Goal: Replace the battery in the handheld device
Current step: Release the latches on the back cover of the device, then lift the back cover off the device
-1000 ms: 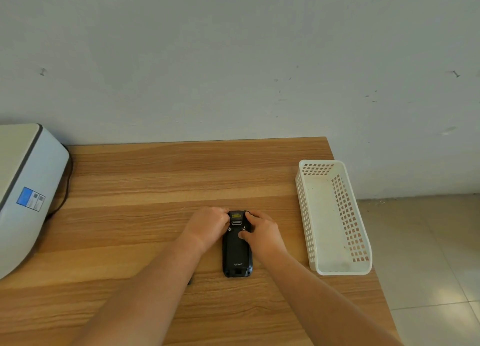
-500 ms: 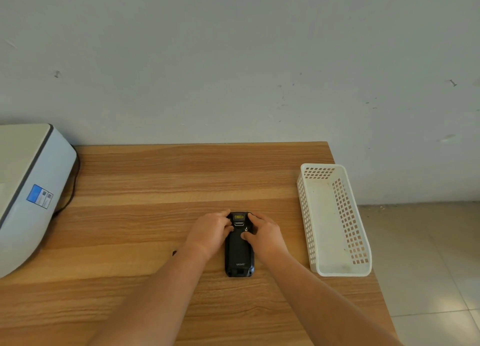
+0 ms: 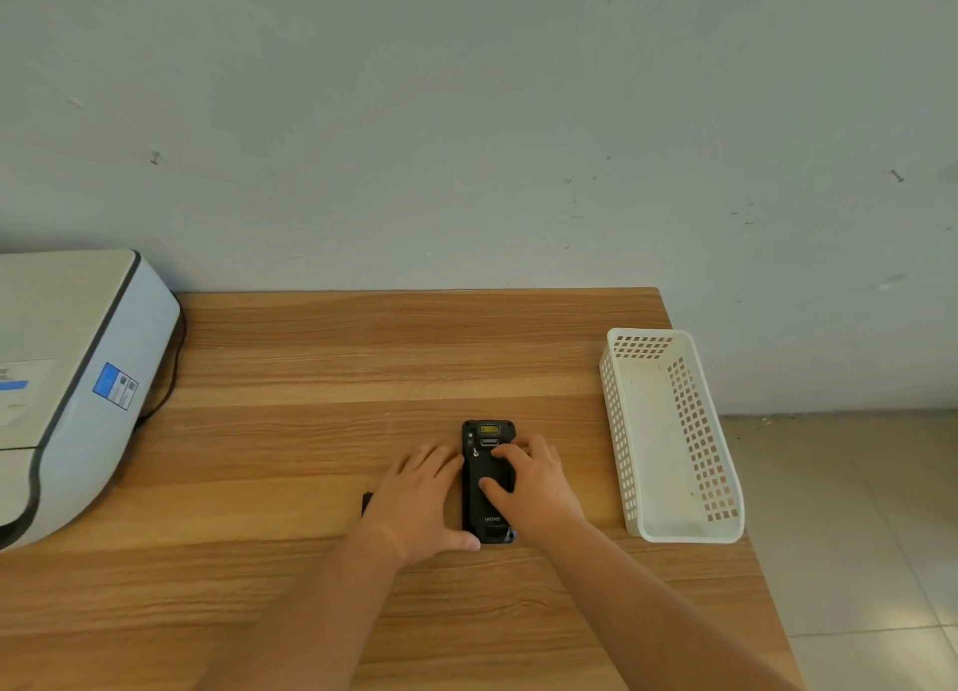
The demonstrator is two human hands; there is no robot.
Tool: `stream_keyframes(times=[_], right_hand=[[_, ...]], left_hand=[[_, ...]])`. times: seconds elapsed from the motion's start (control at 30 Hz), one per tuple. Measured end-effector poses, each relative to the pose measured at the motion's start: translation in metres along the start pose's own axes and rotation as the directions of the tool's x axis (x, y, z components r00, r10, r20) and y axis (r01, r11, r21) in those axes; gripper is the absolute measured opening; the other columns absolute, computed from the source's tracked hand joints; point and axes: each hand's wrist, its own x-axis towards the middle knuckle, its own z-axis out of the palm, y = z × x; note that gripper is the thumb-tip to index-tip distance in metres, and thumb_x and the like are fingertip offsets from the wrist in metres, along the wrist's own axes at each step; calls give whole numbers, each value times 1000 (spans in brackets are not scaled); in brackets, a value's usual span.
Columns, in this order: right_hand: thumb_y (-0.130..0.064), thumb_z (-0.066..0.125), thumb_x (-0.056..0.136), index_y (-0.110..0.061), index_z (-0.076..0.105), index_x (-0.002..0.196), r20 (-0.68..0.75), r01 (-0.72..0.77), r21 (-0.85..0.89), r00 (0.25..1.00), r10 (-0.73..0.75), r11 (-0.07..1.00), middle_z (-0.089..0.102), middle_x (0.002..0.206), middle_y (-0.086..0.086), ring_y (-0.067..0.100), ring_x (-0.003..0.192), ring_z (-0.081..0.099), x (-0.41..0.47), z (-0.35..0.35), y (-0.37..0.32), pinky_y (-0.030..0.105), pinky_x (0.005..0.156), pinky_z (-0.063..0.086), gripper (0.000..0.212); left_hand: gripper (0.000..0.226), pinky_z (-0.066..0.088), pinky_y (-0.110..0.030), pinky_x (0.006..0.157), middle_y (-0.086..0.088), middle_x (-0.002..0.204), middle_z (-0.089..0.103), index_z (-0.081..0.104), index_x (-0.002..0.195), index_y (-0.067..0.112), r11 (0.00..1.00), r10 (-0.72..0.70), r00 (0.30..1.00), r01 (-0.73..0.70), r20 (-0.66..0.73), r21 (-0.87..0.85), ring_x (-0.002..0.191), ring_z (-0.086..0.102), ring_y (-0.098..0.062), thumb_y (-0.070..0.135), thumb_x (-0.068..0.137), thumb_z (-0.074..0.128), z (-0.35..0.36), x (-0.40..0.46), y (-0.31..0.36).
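On the wooden table (image 3: 311, 369), near its front edge, the left hand (image 3: 420, 504) braces the face-down handheld device (image 3: 487, 483) with relaxed fingers; the right hand (image 3: 534, 488) presses thumb and fingertips on its back cover. Likely opening the cover; next needs a firm slide or lift.

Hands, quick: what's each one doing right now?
Left hand: open, flat beside the handheld device, thumb at its near corner.
Right hand: open, fingers and thumb pressing on the device's back.

arms: two, bare to frame edge | sleeves: none visible | left grip (image 3: 425, 504), right grip (image 3: 534, 483): bare, ungloved
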Motion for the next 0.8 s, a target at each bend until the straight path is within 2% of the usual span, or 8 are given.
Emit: stream_keyframes(times=[0.17,0.3,0.57,0.8], right_hand=[[-51,58,88,-29,43,141,40,-5,-114,999,10,993,28,138,-5,16,129,27,4,0,-7,32,93,49,59],[-50,62,85,-27,44,137,30,-27,-137,999,31,990,29,136,-1,18,127,29,8,2,-11,34,90,51,59],[-49,70,78,-23,43,126,36,-89,-93,995,93,992,28,130,3,22,120,30,15,8,-19,35,94,47,61],[-44,71,76,-24,42,114,10,-82,4,997,82,997,34,124,0,18,115,33,14,2,-23,28,85,40,52]], left_hand=[[109,5,-41,120,5,160,17,17,154,21,1000,-25,1000,25,7,9,148,6,-16,79,70,55,7,4,3],[108,5,-40,120,5,160,18,18,154,20,1000,-28,1000,28,-4,-6,148,6,-16,77,71,57,7,5,4],[108,9,-41,120,7,156,24,22,152,21,999,-39,999,38,-24,-28,147,11,-17,76,68,61,7,5,4],[105,12,-42,120,9,155,26,25,150,25,999,-40,998,39,-47,-26,146,13,-17,77,65,61,9,5,2]])
